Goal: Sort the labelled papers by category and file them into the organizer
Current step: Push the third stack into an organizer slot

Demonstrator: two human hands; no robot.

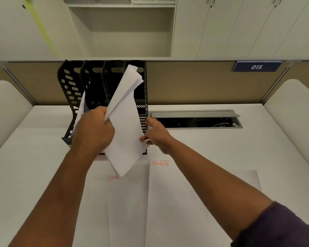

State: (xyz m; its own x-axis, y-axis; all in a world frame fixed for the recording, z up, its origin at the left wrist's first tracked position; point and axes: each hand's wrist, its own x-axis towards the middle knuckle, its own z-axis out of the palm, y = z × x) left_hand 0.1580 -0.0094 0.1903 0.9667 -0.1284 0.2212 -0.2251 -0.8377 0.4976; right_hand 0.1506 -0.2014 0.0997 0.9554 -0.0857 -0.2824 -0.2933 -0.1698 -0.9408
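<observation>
A black slotted organizer [70,90] stands upright at the back of the white desk. My left hand [94,130] grips a bent stack of white papers [126,122] by its left edge, held up in front of the organizer's right slots. My right hand [156,135] pinches the stack's lower right edge, beside the organizer's right wall. Some white paper [81,106] stands in the leftmost slot. Two sheets marked "SPORTS" in red lie flat on the desk, one [127,202] under the stack, one [168,193] to its right.
An open cable tray [196,120] with a grey flap is set into the desk right of the organizer. A tan partition [194,82] with a blue "015" sign [256,66] closes the back. Rounded white dividers flank both sides.
</observation>
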